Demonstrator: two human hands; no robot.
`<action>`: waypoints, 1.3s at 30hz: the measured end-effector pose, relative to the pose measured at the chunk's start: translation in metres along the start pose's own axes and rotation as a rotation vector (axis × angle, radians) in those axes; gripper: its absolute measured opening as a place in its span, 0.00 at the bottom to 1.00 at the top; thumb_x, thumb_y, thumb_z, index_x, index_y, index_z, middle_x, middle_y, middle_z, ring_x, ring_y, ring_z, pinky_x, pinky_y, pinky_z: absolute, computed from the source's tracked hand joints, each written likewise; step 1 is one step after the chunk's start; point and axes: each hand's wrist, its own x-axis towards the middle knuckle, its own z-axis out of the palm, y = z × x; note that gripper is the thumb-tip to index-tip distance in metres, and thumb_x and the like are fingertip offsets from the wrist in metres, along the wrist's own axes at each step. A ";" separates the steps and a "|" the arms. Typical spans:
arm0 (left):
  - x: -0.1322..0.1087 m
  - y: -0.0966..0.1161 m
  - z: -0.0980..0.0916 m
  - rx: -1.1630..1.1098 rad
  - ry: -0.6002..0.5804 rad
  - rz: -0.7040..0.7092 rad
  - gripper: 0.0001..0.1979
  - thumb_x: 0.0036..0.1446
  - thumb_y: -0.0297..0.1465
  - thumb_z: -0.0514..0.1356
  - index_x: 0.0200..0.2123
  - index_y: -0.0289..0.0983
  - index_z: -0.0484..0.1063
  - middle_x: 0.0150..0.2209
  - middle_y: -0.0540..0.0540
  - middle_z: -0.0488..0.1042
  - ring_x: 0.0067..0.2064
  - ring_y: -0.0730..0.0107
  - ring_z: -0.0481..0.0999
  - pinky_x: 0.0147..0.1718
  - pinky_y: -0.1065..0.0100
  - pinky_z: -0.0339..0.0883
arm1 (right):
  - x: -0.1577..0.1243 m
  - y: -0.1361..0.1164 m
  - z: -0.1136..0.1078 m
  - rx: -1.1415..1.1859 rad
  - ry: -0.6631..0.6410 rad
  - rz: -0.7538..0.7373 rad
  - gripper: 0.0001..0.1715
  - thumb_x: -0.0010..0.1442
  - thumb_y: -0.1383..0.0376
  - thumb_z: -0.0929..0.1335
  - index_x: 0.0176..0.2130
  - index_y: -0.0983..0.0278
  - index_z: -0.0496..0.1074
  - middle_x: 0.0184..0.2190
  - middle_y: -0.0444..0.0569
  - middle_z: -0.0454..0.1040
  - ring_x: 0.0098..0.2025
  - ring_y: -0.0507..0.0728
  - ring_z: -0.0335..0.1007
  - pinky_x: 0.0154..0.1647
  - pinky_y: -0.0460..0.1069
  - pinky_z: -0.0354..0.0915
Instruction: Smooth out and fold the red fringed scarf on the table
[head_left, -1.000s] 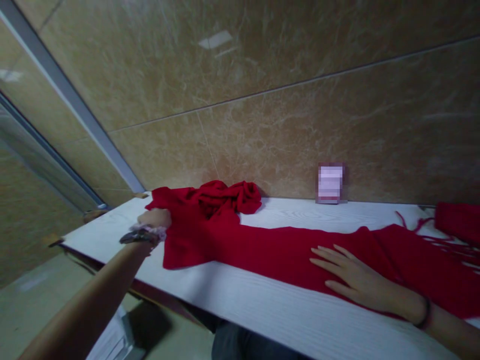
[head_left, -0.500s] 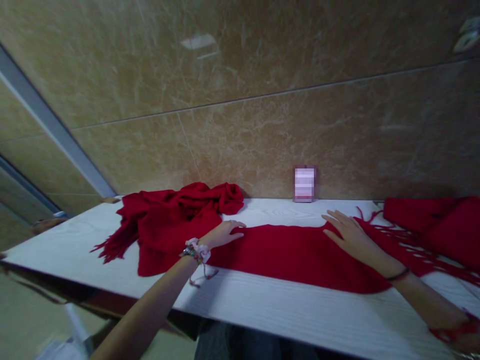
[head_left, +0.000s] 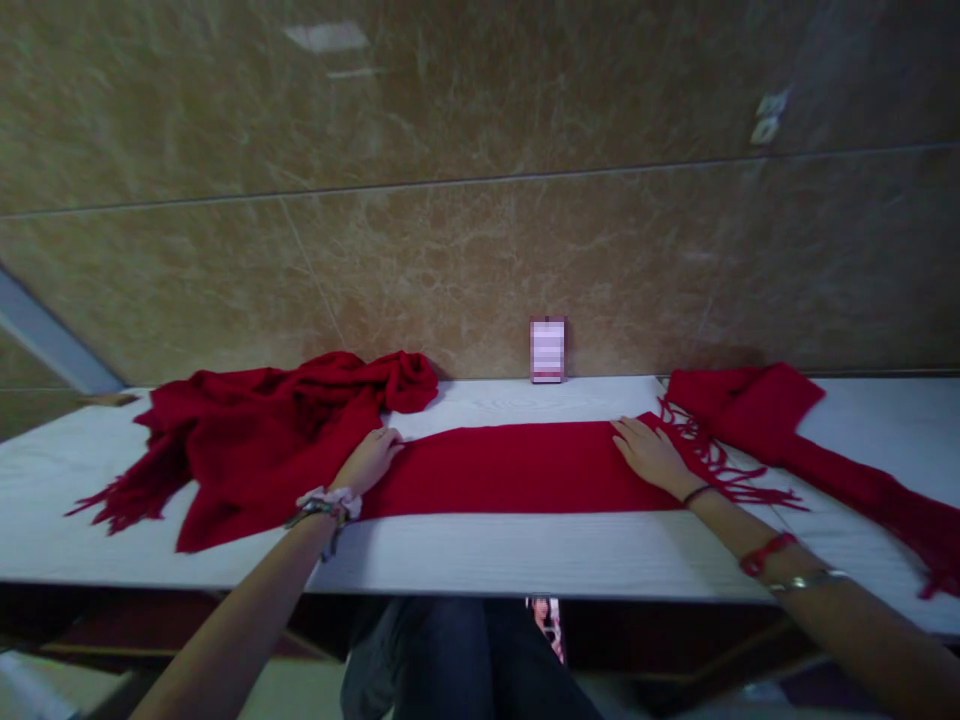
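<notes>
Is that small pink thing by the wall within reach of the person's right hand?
Probably yes. The right hand lies flat on the end of the spread red scarf, and the small pink thing stands a little farther back against the wall, with only bare white table between them.

White wood-grain table beneath. Small pink box, blurred, upright against marble wall, beyond and between my left hand and right hand. Second red scarf just right of right hand, trailing rightward.
</notes>
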 end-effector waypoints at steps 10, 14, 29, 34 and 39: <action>0.018 0.061 -0.004 0.075 0.059 -0.040 0.15 0.55 0.30 0.47 0.45 0.34 0.63 0.47 0.39 0.65 0.50 0.61 0.64 0.47 0.60 0.60 | 0.000 -0.014 -0.017 0.037 0.059 -0.085 0.26 0.61 0.59 0.53 0.55 0.65 0.56 0.58 0.56 0.54 0.59 0.61 0.46 0.54 0.62 0.48; 0.014 0.091 0.020 0.036 0.046 0.023 0.17 0.58 0.33 0.45 0.47 0.34 0.63 0.50 0.40 0.64 0.52 0.64 0.63 0.51 0.62 0.56 | -0.001 -0.014 -0.017 0.107 -0.101 -0.240 0.28 0.61 0.54 0.52 0.58 0.61 0.52 0.59 0.52 0.51 0.60 0.61 0.43 0.55 0.65 0.45; 0.003 0.098 0.017 0.171 0.129 -0.117 0.15 0.58 0.28 0.44 0.38 0.32 0.70 0.38 0.39 0.69 0.41 0.63 0.68 0.43 0.64 0.62 | 0.001 -0.010 -0.008 0.182 -0.072 -0.291 0.25 0.60 0.58 0.55 0.54 0.66 0.59 0.56 0.55 0.57 0.58 0.60 0.49 0.55 0.60 0.49; 0.003 0.099 0.015 0.205 0.073 -0.105 0.16 0.59 0.30 0.44 0.36 0.34 0.70 0.37 0.41 0.70 0.40 0.65 0.69 0.41 0.66 0.62 | 0.005 -0.006 -0.004 0.214 -0.064 -0.306 0.24 0.60 0.58 0.56 0.53 0.66 0.60 0.55 0.56 0.59 0.57 0.59 0.51 0.55 0.57 0.50; 0.003 0.102 0.014 0.229 0.023 -0.088 0.14 0.59 0.29 0.45 0.40 0.33 0.68 0.40 0.40 0.69 0.42 0.63 0.68 0.41 0.65 0.61 | 0.007 -0.003 -0.002 0.242 -0.044 -0.329 0.23 0.59 0.60 0.58 0.51 0.66 0.63 0.54 0.56 0.61 0.56 0.59 0.54 0.55 0.56 0.52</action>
